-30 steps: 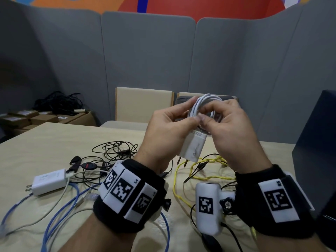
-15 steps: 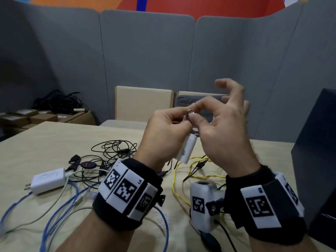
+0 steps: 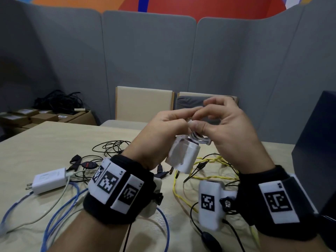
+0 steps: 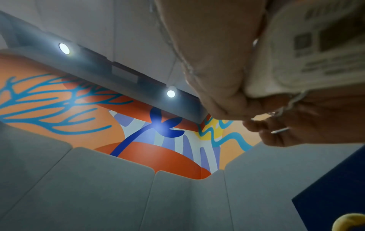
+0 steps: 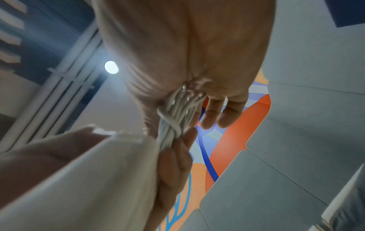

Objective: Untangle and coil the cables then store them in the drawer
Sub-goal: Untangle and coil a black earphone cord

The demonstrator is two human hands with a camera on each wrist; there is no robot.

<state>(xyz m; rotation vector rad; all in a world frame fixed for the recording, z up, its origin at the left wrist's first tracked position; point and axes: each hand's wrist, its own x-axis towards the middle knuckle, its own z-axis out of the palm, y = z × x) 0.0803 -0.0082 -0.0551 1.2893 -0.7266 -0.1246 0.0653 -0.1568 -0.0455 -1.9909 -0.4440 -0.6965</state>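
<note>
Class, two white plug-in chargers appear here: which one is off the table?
The white charger with the bundled white cable, held up by both hands; the other white charger lies flat on the table's left side.

White charger (image 3: 183,156) motion-blurred; its coiled cable (image 3: 200,140) mostly hidden btwn both hands' fingers.

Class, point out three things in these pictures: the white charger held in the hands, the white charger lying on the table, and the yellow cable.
held charger (image 3: 183,157), head view, its white body.
table charger (image 3: 50,180), head view, its top face.
yellow cable (image 3: 214,177), head view, a strand on the table.
</note>
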